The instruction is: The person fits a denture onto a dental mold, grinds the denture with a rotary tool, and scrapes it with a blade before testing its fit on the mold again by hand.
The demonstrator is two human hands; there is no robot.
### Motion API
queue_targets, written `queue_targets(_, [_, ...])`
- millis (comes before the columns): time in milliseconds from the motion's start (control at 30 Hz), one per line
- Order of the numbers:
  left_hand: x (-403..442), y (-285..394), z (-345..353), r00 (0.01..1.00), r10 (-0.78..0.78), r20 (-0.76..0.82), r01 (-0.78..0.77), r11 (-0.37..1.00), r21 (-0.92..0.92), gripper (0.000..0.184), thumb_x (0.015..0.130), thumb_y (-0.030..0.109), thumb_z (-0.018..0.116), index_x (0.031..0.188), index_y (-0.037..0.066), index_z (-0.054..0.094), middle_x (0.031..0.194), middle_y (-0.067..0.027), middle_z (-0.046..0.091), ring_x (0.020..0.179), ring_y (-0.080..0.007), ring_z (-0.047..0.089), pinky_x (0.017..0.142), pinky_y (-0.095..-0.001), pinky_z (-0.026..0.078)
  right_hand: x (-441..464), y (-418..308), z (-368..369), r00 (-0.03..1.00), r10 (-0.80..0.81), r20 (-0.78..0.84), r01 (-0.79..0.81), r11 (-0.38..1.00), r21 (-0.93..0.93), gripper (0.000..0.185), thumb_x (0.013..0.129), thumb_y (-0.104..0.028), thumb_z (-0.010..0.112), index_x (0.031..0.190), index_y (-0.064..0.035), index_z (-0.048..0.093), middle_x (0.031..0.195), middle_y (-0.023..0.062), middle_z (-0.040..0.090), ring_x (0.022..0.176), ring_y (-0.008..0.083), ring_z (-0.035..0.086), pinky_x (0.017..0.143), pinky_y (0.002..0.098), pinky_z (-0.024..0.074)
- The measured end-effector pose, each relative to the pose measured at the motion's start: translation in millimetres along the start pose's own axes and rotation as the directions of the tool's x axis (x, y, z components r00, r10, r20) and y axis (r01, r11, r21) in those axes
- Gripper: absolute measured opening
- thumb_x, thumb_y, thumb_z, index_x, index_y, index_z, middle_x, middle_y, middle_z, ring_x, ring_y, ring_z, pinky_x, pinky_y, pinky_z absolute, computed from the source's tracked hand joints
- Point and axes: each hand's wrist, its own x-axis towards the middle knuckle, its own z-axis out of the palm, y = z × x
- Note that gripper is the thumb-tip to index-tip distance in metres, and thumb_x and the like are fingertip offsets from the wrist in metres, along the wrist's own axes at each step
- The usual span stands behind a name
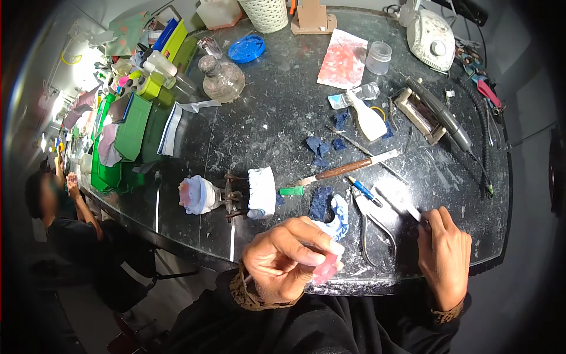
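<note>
My left hand [289,256] pinches a small pink dental piece [325,270] between thumb and fingers, above the table's front edge. My right hand [445,253] is closed on the near end of a flat, shiny metal blade-like tool [405,205]; its grip is hidden by the fingers. Beside that tool lie metal pliers [367,230] and a blue pen-like tool [364,192]. A pale blue-white dental arch mould [339,219] sits just beyond my left hand. Farther left, a hinged articulator [230,197] lies between two plaster dental casts [197,194].
A brown-handled brush [348,168], blue wax scraps [318,147] and a white bottle [368,121] lie mid-table. A handpiece [439,112] rests on its stand at right. A glass burner [223,79] and green bins [131,127] stand left. Another person [73,236] sits far left.
</note>
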Motion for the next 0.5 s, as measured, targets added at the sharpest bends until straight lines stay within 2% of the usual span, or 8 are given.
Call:
queue_targets(67, [1, 1, 1, 1.0, -0.024, 0.001, 0.024, 0.999, -0.024, 0.008, 0.083, -0.006, 0.058, 0.087, 0.0, 0.053, 0.091, -0.0237, 0.061, 0.073, -0.0182, 0.061, 0.059, -0.028, 0.054, 8, 6, -7, 0.998, -0.062, 0.018, 0.062, 0.998, 0.006, 0.023, 0.073, -0.007, 0.066, 0.093, -0.0028, 0.057, 0.084, 0.0116, 0.054, 0.06, 0.0315, 0.058, 0.052, 0.0376, 0.0452])
queue_targets(100, [1, 1, 2, 0.999, -0.035, -0.001, 0.035, 0.999, -0.032, 0.008, 0.083, -0.006, 0.058, 0.087, 0.0, 0.053, 0.092, -0.0236, 0.06, 0.073, -0.0184, 0.061, 0.06, -0.0281, 0.054, 16, 13, -11, 0.987, -0.129, -0.1, 0.131, 0.991, 0.013, 0.026, 0.071, -0.014, 0.071, 0.09, -0.0028, 0.057, 0.087, 0.0113, 0.054, 0.062, 0.0323, 0.059, 0.054, 0.0381, 0.0462])
queue_targets(133, [1, 1, 2, 0.999, -0.047, -0.002, 0.047, 0.998, -0.039, 0.009, 0.083, -0.006, 0.058, 0.087, 0.0, 0.053, 0.092, -0.0235, 0.06, 0.074, -0.0186, 0.062, 0.061, -0.0281, 0.055, 28, 14, -17, 0.969, -0.093, -0.228, 0.101, 0.995, 0.024, 0.022, 0.073, -0.011, 0.07, 0.087, -0.0017, 0.056, 0.091, 0.0116, 0.055, 0.066, 0.0331, 0.059, 0.057, 0.038, 0.0479])
queue_targets(167, [0, 2, 3, 0.998, -0.061, -0.007, 0.061, 0.997, -0.047, 0.009, 0.083, -0.006, 0.058, 0.087, 0.0, 0.053, 0.093, -0.0235, 0.06, 0.075, -0.0187, 0.062, 0.061, -0.0281, 0.055, 44, 16, -18, 0.898, -0.123, -0.422, 0.127, 0.992, -0.02, 0.022, 0.074, -0.007, 0.067, 0.093, -0.0012, 0.056, 0.096, 0.0125, 0.055, 0.078, 0.0329, 0.059, 0.063, 0.0383, 0.0493])
queue_targets(200, [-1, 2, 3, 0.997, -0.076, -0.012, 0.075, 0.996, -0.055, 0.009, 0.083, -0.006, 0.058, 0.087, 0.0, 0.052, 0.093, -0.0235, 0.06, 0.076, -0.0188, 0.062, 0.062, -0.0281, 0.055, 59, 20, -17, 0.812, -0.212, -0.543, 0.126, 0.973, -0.192, 0.028, 0.076, -0.004, 0.064, 0.102, -0.002, 0.055, 0.102, 0.013, 0.054, 0.092, 0.0313, 0.057, 0.071, 0.038, 0.0486])
queue_targets(233, [1, 2, 3, 0.997, -0.082, -0.013, 0.081, 0.995, -0.062, 0.01, 0.083, -0.005, 0.059, 0.087, 0.0, 0.052, 0.093, -0.0234, 0.06, 0.076, -0.0189, 0.062, 0.062, -0.0281, 0.055, 78, 40, -9, 0.839, -0.256, -0.48, 0.148, 0.956, -0.253, 0.035, 0.077, -0.002, 0.061, 0.111, -0.0043, 0.053, 0.106, 0.0118, 0.054, 0.098, 0.0292, 0.053, 0.078, 0.0379, 0.0472])
queue_targets(300, [1, 2, 4, 0.995, -0.093, -0.03, 0.09, 0.991, -0.095, 0.01, 0.083, -0.005, 0.059, 0.09, 0.0, 0.052, 0.094, -0.0232, 0.059, 0.076, -0.0185, 0.062, 0.064, -0.028, 0.055, 92, 48, 0, 0.899, -0.19, -0.396, 0.065, 0.949, -0.307, 0.041, 0.077, -0.001, 0.06, 0.117, -0.0062, 0.052, 0.108, 0.0108, 0.054, 0.097, 0.027, 0.053, 0.081, 0.0369, 0.0439])
queue_targets(500, [2, 4, 3, 0.982, -0.187, -0.009, 0.182, 0.966, -0.183, 0.012, 0.085, -0.004, 0.057, 0.096, -0.005, 0.056, 0.095, -0.0209, 0.059, 0.077, -0.0167, 0.061, 0.067, -0.028, 0.055, 112, 57, 9, 0.882, -0.218, -0.419, 0.037, 0.916, -0.398, 0.052, 0.076, 0.004, 0.057, 0.125, -0.0091, 0.048, 0.11, 0.0093, 0.053, 0.098, 0.0245, 0.051, 0.085, 0.0362, 0.0369])
